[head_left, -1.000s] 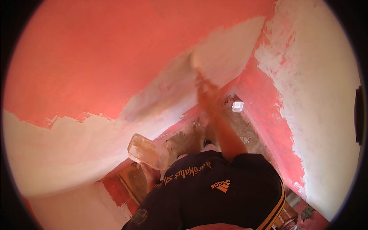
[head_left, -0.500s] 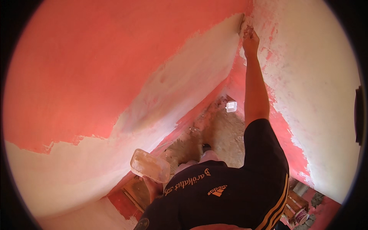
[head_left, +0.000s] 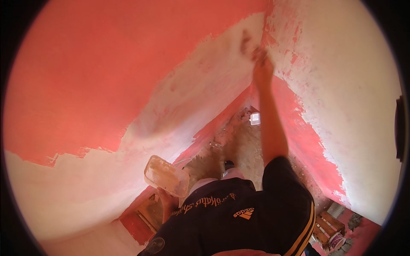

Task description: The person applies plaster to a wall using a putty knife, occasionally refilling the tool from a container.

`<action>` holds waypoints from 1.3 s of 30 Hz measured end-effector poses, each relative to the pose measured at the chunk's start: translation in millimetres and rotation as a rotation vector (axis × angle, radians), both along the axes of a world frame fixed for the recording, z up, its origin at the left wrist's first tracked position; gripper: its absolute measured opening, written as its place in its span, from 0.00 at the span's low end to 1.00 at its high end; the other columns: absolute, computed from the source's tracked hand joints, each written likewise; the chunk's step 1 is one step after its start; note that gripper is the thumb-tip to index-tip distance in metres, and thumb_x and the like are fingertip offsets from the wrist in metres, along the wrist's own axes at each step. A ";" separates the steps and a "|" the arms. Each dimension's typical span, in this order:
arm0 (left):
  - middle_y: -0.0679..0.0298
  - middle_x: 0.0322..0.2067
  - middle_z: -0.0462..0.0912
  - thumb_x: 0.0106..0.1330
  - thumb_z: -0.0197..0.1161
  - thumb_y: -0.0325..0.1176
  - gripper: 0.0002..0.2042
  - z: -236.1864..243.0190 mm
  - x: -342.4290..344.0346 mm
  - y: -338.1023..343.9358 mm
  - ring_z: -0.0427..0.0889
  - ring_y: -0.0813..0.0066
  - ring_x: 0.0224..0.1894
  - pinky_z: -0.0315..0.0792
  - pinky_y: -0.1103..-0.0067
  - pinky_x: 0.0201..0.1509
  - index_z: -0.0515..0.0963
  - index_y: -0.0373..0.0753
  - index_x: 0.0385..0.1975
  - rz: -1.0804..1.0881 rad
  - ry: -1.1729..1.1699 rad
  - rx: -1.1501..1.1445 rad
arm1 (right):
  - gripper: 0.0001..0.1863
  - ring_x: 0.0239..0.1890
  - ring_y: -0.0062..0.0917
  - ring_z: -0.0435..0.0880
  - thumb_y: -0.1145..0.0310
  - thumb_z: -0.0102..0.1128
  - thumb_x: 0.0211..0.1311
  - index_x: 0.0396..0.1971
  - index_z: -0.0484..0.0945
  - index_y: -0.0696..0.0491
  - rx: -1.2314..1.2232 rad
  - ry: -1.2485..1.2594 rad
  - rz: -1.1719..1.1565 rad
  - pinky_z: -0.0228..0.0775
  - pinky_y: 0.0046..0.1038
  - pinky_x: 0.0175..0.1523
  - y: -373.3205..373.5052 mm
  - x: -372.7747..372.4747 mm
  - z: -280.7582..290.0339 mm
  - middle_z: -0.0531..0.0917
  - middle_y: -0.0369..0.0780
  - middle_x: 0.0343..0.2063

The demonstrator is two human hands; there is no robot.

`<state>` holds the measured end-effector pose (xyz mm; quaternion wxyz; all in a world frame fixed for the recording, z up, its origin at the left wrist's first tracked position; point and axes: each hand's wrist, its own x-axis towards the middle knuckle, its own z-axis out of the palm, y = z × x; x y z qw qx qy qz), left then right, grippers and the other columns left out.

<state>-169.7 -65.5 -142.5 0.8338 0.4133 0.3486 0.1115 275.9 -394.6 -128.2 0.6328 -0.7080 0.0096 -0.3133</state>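
Note:
My right arm is stretched far forward to the corner between two walls. In my right hand (head_left: 263,68), closed and smeared with plaster, is a putty knife (head_left: 245,42), blurred by motion, against the pale strip of the left wall (head_left: 200,77). Low at the left, my left hand (head_left: 167,199) supports a clear rectangular plastic tub (head_left: 167,176) from below. A pinkish-beige paste coats the tub's inside. My left fingers are mostly hidden under it.
Red paint covers the upper left wall (head_left: 98,77); the right wall (head_left: 350,94) is mostly pale with red patches. A white container (head_left: 255,118) sits on the dirty floor (head_left: 243,149) near the corner. Behind me at right stands a wooden crate (head_left: 328,226) beside a small bucket (head_left: 336,242).
My right hand and the putty knife have moved down and left from the corner onto the left wall. The tub in my left hand has tilted slightly.

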 end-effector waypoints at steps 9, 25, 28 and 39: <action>0.54 0.63 0.60 0.73 0.39 0.56 0.31 -7.6 -17.2 -1.8 0.63 0.58 0.63 0.58 0.63 0.68 0.53 0.38 0.67 0.118 0.001 0.067 | 0.15 0.27 0.24 0.80 0.67 0.47 0.70 0.33 0.80 0.60 -0.065 -0.090 0.003 0.70 0.26 0.35 33.5 15.4 -2.3 0.82 0.41 0.22; 0.54 0.63 0.62 0.71 0.36 0.60 0.36 -19.0 -56.0 17.3 0.65 0.61 0.63 0.64 0.65 0.65 0.50 0.36 0.68 0.004 -0.031 0.270 | 0.17 0.35 0.20 0.79 0.64 0.50 0.71 0.48 0.78 0.62 0.010 0.002 0.088 0.70 0.20 0.44 88.7 -41.9 8.6 0.82 0.40 0.32; 0.54 0.62 0.63 0.68 0.41 0.64 0.39 -8.0 -47.0 13.0 0.67 0.61 0.62 0.66 0.64 0.63 0.51 0.35 0.67 0.041 -0.125 0.093 | 0.16 0.35 0.21 0.79 0.68 0.51 0.69 0.50 0.78 0.60 -0.039 -0.031 0.271 0.71 0.22 0.44 146.8 -121.8 -7.0 0.83 0.42 0.32; 0.54 0.54 0.72 0.66 0.47 0.64 0.38 -8.3 -114.9 93.3 0.74 0.64 0.53 0.72 0.66 0.56 0.62 0.30 0.59 0.033 0.115 0.406 | 0.20 0.58 0.37 0.76 0.74 0.47 0.68 0.58 0.70 0.61 -0.277 -0.009 0.426 0.71 0.32 0.56 269.7 -307.1 -67.2 0.76 0.51 0.55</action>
